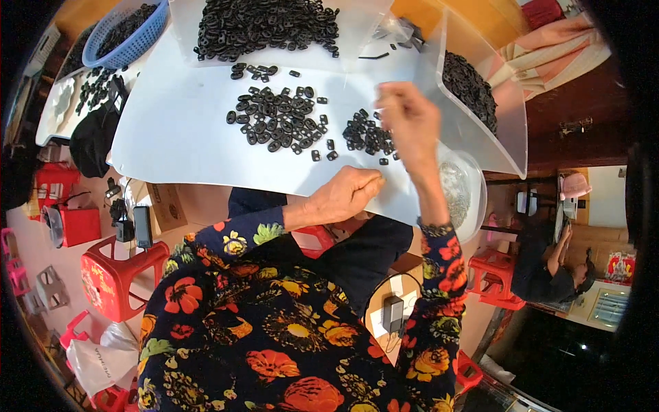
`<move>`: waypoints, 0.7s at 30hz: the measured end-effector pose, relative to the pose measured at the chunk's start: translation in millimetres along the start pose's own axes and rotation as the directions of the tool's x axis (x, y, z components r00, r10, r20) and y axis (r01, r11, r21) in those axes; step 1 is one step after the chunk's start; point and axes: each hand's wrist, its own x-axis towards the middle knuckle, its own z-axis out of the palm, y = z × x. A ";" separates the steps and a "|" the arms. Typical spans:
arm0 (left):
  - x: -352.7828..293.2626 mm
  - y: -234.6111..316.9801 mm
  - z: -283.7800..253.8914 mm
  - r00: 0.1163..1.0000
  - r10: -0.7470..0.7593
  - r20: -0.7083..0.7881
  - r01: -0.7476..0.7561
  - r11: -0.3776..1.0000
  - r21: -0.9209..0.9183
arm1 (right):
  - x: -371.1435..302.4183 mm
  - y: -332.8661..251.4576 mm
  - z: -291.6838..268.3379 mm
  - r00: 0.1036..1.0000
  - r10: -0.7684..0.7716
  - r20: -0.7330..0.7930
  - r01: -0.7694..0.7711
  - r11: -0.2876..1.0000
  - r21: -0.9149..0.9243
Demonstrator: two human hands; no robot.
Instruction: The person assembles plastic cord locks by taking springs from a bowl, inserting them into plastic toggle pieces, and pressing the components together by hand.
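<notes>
My left hand (349, 189) is closed at the front edge of the white table (178, 137), thumb and fingers pressed together; what they hold, if anything, is hidden. Higher and to its right, my right hand (414, 123) is raised with curled fingers, somewhat blurred, and I cannot make out anything in them. Just left of it lies a small heap of little black two-holed blocks (367, 134). Further left, a larger pile of black oval plastic pieces with holes (274, 117) spreads over the tabletop.
A clear bin of black pieces (268, 58) stands at the back; another clear bin (504, 141) is at the right. A round clear tub (473, 206) of small shiny bits sits by my right forearm. Back left is a blue basket (130, 38); red stools (113, 275) stand below.
</notes>
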 end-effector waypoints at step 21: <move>3.8 7.1 7.8 0.996 0.088 -0.032 -0.087 0.996 0.036 | 31.1 29.7 49.9 0.907 0.001 0.421 0.227 0.840 -0.493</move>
